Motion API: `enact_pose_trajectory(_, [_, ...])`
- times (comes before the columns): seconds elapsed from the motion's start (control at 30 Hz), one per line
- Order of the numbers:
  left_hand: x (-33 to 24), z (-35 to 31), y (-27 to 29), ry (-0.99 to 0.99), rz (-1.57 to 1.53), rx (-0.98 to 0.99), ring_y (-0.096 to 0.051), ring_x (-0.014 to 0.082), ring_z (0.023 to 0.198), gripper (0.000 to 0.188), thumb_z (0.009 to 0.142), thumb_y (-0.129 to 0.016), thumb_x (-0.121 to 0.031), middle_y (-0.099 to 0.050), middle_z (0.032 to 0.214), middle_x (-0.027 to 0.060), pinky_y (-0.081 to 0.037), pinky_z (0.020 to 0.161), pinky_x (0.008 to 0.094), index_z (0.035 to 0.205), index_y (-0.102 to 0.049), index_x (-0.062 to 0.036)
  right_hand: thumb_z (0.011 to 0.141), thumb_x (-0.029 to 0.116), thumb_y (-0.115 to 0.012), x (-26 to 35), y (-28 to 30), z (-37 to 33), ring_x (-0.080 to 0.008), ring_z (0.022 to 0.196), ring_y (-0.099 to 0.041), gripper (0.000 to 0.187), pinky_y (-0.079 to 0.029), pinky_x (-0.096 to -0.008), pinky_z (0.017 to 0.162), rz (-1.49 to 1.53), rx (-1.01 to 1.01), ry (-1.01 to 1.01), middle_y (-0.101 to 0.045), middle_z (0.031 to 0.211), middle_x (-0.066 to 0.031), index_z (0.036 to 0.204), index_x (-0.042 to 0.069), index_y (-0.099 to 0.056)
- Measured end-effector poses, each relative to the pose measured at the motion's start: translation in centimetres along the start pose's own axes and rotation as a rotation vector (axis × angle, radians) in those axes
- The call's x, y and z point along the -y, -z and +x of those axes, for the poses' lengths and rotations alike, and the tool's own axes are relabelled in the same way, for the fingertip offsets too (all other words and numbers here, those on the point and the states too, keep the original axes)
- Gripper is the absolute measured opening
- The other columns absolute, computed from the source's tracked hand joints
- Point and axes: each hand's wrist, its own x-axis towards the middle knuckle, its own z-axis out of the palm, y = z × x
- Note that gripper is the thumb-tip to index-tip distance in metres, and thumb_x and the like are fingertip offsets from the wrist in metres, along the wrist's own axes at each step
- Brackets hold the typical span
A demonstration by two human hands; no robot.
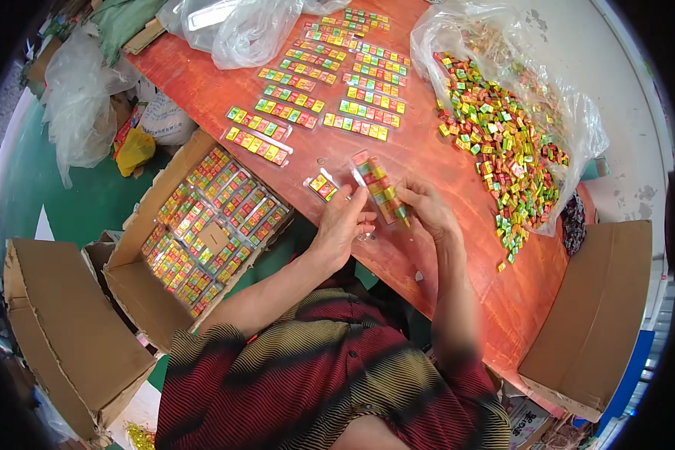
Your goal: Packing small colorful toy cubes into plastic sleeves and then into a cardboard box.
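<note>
A clear plastic tray of small foil-wrapped cubes (379, 186) in red, yellow and green is held tilted above the table's near edge. My right hand (432, 212) pinches its right side, fingers closed over the cubes at the lower end. Along its left edge, the thumb and curled fingers of my left hand (339, 229) grip it. Just beyond the left hand, a partly filled plastic tray (323, 184) lies on the table, its near end hidden. Filled trays (286, 113) lie in two columns farther off.
A large clear bag (577, 127) spills a heap of wrapped cubes (502, 142) across the right of the red table (435, 176). Below left, an open cardboard box (139, 289) holds packed trays. Another plastic bag (247, 34) rests at the far edge; a cardboard box (592, 315) stands right.
</note>
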Motion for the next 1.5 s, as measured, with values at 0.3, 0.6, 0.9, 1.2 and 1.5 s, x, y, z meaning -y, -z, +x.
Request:
enact_pose_trajectory(0.3, [0.3, -3.2, 3.9, 0.004, 0.034, -0.075, -0.055, 0.0142, 0.076, 0.026, 0.088, -0.047, -0.026, -0.053, 0.087, 0.0062, -0.046, 0.067, 0.0267, 0.103, -0.043, -0.0047, 0.083, 0.019, -0.051, -2.6, -3.5, 3.1, -0.0075, 0.058, -0.046, 0.017, -0.038, -0.0223, 0.049, -0.566, 0.085, 0.103, -0.047, 0.064, 0.0019, 0.076, 0.003, -0.052])
enact_pose_trajectory(0.6, [1.1, -1.3, 3.0, -0.016, 0.317, -0.253, -0.053, 0.0131, 0.067, 0.046, 0.082, -0.052, -0.031, -0.052, 0.095, 0.0095, -0.043, 0.062, 0.0267, 0.111, -0.039, 0.0016, 0.081, 0.015, -0.049, -1.5, -5.3, 1.5, -0.0212, 0.064, -0.057, 0.020, -0.043, -0.0341, 0.057, -0.746, -0.051, 0.327, -0.059, 0.073, -0.0164, 0.087, -0.004, -0.053])
enact_pose_trajectory(0.9, [-0.5, -0.2, 4.7, 0.107, 0.370, -0.165, -0.057, 0.0141, 0.062, 0.032, 0.083, -0.050, -0.035, -0.059, 0.076, 0.0056, -0.044, 0.054, 0.0278, 0.087, -0.055, -0.0035, 0.083, 0.013, -0.048, -3.6, -7.1, 0.7, -0.0156, 0.072, -0.056, 0.021, -0.045, -0.0284, 0.064, -0.464, -0.012, 0.319, -0.059, 0.079, -0.0121, 0.096, -0.004, -0.054])
enact_pose_trajectory(1.2, [-0.9, -2.0, 6.3, -0.078, 0.572, -0.268, -0.052, 0.0115, 0.066, 0.034, 0.078, -0.059, -0.029, -0.054, 0.076, 0.0068, -0.042, 0.054, 0.0265, 0.085, -0.047, 0.0011, 0.085, 0.010, -0.046, -3.6, -10.0, -1.4, -0.0158, 0.078, -0.058, 0.029, -0.045, -0.0281, 0.068, -0.209, 0.076, 0.181, -0.061, 0.087, -0.0143, 0.111, -0.004, -0.046])
enact_pose_trajectory(1.5, [0.6, -4.6, 6.5, -0.157, 0.082, -0.084, -0.055, 0.0091, 0.070, 0.021, 0.085, -0.052, -0.017, -0.056, 0.083, 0.0058, -0.046, 0.062, 0.0226, 0.098, -0.046, -0.0011, 0.081, 0.010, -0.056, -3.4, -11.4, -4.2, -0.0173, 0.060, -0.055, 0.023, -0.044, -0.0294, 0.055, -0.516, -0.022, 0.400, -0.055, 0.065, -0.0118, 0.101, 0.001, -0.051])
